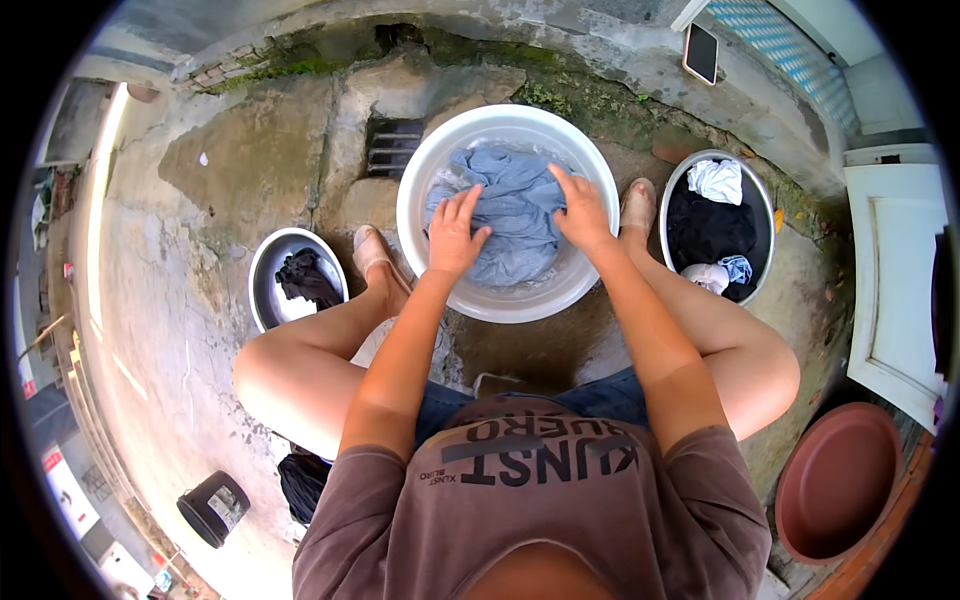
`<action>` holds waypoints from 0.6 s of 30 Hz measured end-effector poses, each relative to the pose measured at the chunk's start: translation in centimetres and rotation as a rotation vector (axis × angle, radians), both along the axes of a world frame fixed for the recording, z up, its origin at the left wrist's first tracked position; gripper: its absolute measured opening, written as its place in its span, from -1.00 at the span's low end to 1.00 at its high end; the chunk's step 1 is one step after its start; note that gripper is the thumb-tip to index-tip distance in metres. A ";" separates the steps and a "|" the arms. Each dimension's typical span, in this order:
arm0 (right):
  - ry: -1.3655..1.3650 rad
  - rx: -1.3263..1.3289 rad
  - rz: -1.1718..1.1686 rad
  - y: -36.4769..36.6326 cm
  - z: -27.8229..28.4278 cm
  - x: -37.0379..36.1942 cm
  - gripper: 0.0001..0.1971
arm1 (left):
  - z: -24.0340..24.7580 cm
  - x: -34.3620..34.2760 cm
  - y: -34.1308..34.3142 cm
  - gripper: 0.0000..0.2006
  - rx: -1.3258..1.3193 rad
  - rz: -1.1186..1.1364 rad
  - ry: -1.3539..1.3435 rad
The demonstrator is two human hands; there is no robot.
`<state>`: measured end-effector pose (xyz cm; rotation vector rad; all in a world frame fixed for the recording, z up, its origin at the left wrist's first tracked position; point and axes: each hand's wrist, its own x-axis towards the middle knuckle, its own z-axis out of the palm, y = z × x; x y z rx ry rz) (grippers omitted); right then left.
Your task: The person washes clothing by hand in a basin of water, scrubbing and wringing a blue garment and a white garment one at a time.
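A wet grey-blue cloth [515, 215] lies bunched in the water of a large white basin [412, 150] between my feet. My left hand [457, 238] is over the cloth's left side, its fingers spread and the thumb apart. Over the right side of the cloth is my right hand [584, 212], with its fingers stretched out and pointing up-left. Neither hand grips the cloth. Whether the fingertips touch it, I cannot tell.
A metal bowl [258, 285] with black cloth stands left; a larger metal basin [768, 225] with dark and light clothes stands right. Behind are a drain grate [393, 147] and a phone [701, 53]. A black bucket [213, 508] and brown tub [838, 483] sit nearer me.
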<state>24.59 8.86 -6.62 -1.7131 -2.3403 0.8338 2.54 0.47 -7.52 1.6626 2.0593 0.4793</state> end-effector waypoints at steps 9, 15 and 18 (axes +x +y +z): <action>-0.264 -0.055 0.109 -2.6 -9.2 -2.6 -0.44 | -7.2 1.6 -1.2 -0.40 -0.492 -0.371 0.403; -0.572 -0.361 0.151 0.2 -13.0 -4.2 -0.51 | -12.8 0.6 0.6 -0.50 -0.690 -0.430 0.290; -0.762 -0.188 0.273 -0.2 -13.1 -4.4 -0.49 | -13.8 -0.5 0.8 -0.47 -0.753 -0.354 0.222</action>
